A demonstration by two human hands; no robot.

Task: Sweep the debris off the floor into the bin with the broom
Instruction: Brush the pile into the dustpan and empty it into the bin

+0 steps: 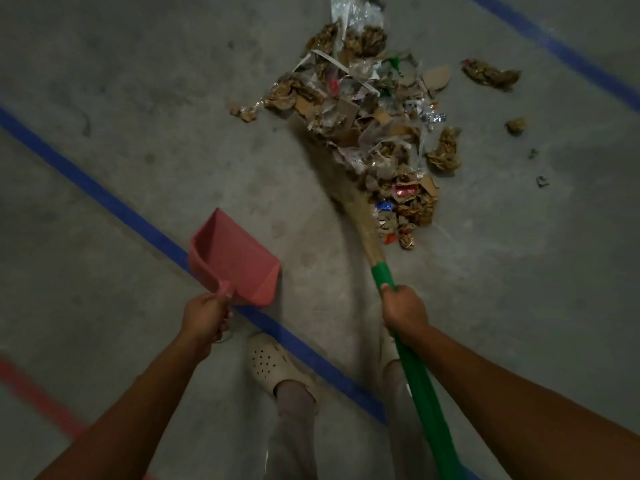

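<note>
We note right hand (403,308) clamped on green broom (415,375) handle, lower centre; left hand (206,315) grips red dustpan (235,258). Loose debris (374,126) heaped upper centre against bristles. We judge scraps light, scatter-prone; handle stiff, grip near bristle end suits.

Green-handled broom (412,358), pink dustpan (235,258), blue floor stripe (104,199)

1 broom (382,271), 1 dustpan (235,258), 2 hands (205,316) (404,309)

Left hand (204,315) tight round dustpan (239,261), right hand (403,310) tight round broom (381,271).
</note>
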